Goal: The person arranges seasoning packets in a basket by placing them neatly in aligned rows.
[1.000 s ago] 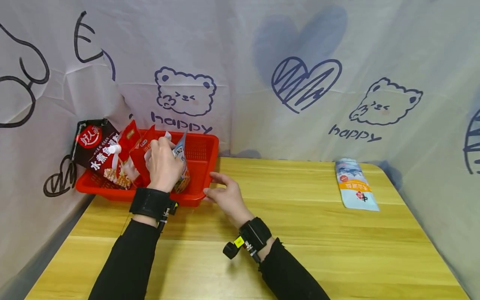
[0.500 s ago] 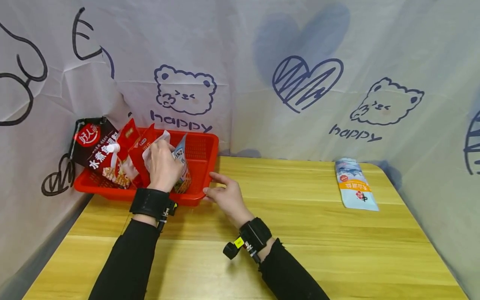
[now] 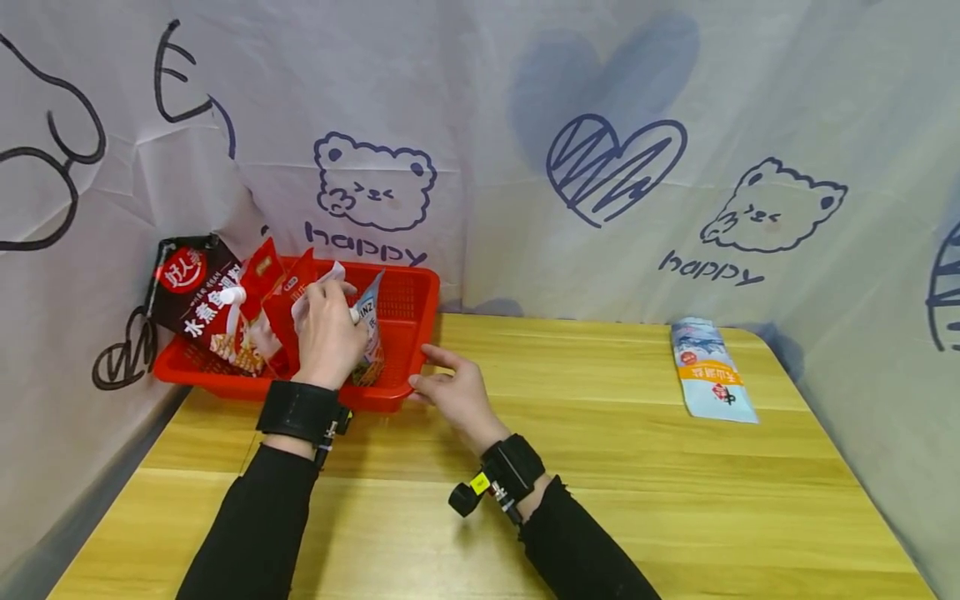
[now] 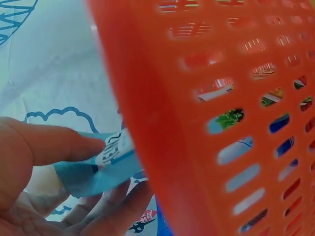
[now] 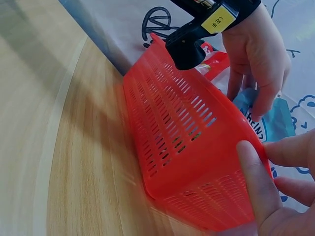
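A red plastic basket (image 3: pixel 411 333) full of food packets stands at the table's back left. My left hand (image 3: pixel 328 337) reaches into it and pinches the top of a light blue Heinz pouch (image 3: pixel 371 329). In the left wrist view the thumb (image 4: pixel 69 145) lies across the pouch's label, with the fingers behind it. A whitish packet edge (image 3: pixel 330 273) rises beside the knuckles. My right hand (image 3: pixel 461 400) grips the basket's right front corner, thumb (image 5: pixel 258 177) outside the wall and fingers over the rim. The lower part of the pouch is partly hidden.
Inside the basket's left half lean a black seasoning packet (image 3: pixel 187 283) and red packets (image 3: pixel 292 287). A light blue and orange packet (image 3: pixel 712 371) lies alone at the table's back right. Printed cloth (image 3: pixel 487 167) hangs behind the wooden table (image 3: pixel 585 483).
The Heinz pouch's top has shifted slightly right, and the left hand has moved very little. The right hand stays at the basket corner.
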`<state>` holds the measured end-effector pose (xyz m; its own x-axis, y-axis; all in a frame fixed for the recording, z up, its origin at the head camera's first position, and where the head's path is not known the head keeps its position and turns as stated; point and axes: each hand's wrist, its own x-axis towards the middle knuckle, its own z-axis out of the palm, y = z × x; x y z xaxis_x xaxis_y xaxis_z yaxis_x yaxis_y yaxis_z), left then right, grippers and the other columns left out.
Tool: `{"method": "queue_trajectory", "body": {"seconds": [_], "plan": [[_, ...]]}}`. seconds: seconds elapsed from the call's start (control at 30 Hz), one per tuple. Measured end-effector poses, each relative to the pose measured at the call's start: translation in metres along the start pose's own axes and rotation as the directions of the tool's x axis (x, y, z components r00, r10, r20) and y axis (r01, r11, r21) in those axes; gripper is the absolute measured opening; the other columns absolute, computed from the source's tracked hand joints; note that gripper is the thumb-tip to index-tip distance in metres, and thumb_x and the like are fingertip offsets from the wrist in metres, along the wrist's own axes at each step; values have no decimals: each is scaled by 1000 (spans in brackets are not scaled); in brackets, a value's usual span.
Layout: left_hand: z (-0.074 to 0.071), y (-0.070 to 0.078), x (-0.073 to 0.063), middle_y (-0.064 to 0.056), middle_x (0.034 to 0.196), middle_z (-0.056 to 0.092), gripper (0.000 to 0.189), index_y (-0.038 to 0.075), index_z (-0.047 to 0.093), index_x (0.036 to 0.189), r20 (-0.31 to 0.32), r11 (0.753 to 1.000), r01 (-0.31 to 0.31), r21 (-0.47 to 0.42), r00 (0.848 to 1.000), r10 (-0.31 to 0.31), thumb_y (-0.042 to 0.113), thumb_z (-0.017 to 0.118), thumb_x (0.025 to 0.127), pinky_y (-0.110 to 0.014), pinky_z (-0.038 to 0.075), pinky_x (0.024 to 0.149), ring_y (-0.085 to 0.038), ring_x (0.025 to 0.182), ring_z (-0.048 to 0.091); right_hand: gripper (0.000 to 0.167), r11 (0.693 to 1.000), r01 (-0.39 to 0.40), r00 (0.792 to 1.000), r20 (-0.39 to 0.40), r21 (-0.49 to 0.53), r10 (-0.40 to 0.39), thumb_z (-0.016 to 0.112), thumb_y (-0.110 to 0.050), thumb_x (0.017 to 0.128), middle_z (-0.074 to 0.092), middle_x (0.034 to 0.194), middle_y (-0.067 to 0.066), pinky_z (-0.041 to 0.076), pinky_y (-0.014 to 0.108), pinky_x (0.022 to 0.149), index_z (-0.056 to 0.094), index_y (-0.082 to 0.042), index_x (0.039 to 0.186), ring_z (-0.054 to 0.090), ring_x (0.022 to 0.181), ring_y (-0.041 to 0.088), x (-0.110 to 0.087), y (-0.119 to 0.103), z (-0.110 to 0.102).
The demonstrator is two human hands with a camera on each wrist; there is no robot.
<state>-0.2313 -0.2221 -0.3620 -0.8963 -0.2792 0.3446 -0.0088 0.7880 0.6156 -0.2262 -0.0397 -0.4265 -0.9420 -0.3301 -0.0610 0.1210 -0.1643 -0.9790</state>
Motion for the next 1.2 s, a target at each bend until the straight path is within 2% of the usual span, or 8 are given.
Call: {"method": "queue_trajectory", "body": {"seconds": [0.17, 0.37, 0.47, 0.63, 0.73, 0.87, 1.03, 1.2], "plan": [[1, 2, -2, -33, 130, 43, 48, -9, 49, 132, -10, 1000, -22, 4, 1000, 22, -2, 70, 89, -66, 50, 95, -50, 107, 53, 56, 1000, -1, 1000, 0, 3, 1, 69, 11, 93, 58, 136, 21, 62, 39, 83, 55, 2, 147, 71, 83, 18, 0, 0, -1], [-4, 6, -14, -29, 138, 41, 55, -6, 50, 139, -107, 996, -86, -10, 991, 84, -3, 72, 89, -62, 53, 90, -46, 119, 47, 57, 1000, -6, 1000, 3, 9, 6, 69, 11, 93, 58, 136, 22, 62, 38, 83, 55, 2, 147, 71, 83, 17, 0, 1, -1], [-9, 8, -26, -26, 141, 41, 51, -4, 53, 138, -176, 985, -171, -31, 971, 163, -2, 72, 91, -59, 57, 85, -44, 124, 46, 57, 1000, -8, 1000, 8, 7, 8, 69, 10, 93, 58, 136, 22, 62, 37, 83, 55, 1, 147, 71, 84, 17, 0, 2, -1], [-15, 2, -49, -26, 136, 47, 42, -6, 60, 129, -242, 939, -342, -21, 913, 327, -3, 74, 91, -55, 59, 87, -41, 121, 52, 58, 1000, -1, 1000, 18, 4, 0, 69, 9, 93, 58, 135, 23, 62, 36, 82, 53, 1, 148, 72, 85, 18, 0, 2, -2], [-13, -6, -63, -25, 132, 51, 41, -5, 62, 126, -230, 912, -409, -3, 888, 398, -4, 77, 88, -51, 60, 81, -39, 114, 58, 58, 1000, 4, 1000, 16, 0, -4, 69, 10, 93, 58, 136, 23, 62, 36, 82, 53, 1, 149, 72, 86, 19, 0, 2, -3], [-4, -16, -78, -22, 125, 57, 37, -2, 66, 121, -173, 883, -469, 12, 869, 464, -4, 79, 86, -47, 61, 75, -36, 109, 62, 58, 1000, 11, 1000, 8, -7, -11, 69, 9, 93, 58, 136, 22, 62, 35, 81, 53, 1, 148, 73, 90, 22, 2, 4, -4], [7, -28, -88, -13, 112, 66, 27, 4, 72, 110, -66, 863, -504, 26, 861, 504, -1, 82, 85, -49, 59, 84, -32, 103, 65, 58, 1000, 15, 1000, 17, -1, -15, 68, 9, 94, 57, 138, 22, 61, 43, 87, 53, 0, 149, 73, 95, 25, 2, 6, -5], [13, -33, -93, -8, 101, 68, 20, 6, 76, 101, -37, 858, -511, 55, 857, 513, 3, 84, 84, -43, 58, 75, -27, 91, 64, 56, 1000, 25, 999, 30, 7, -26, 68, 8, 95, 58, 138, 24, 60, 48, 89, 53, 1, 148, 73, 92, 22, 0, 6, -4]]}}
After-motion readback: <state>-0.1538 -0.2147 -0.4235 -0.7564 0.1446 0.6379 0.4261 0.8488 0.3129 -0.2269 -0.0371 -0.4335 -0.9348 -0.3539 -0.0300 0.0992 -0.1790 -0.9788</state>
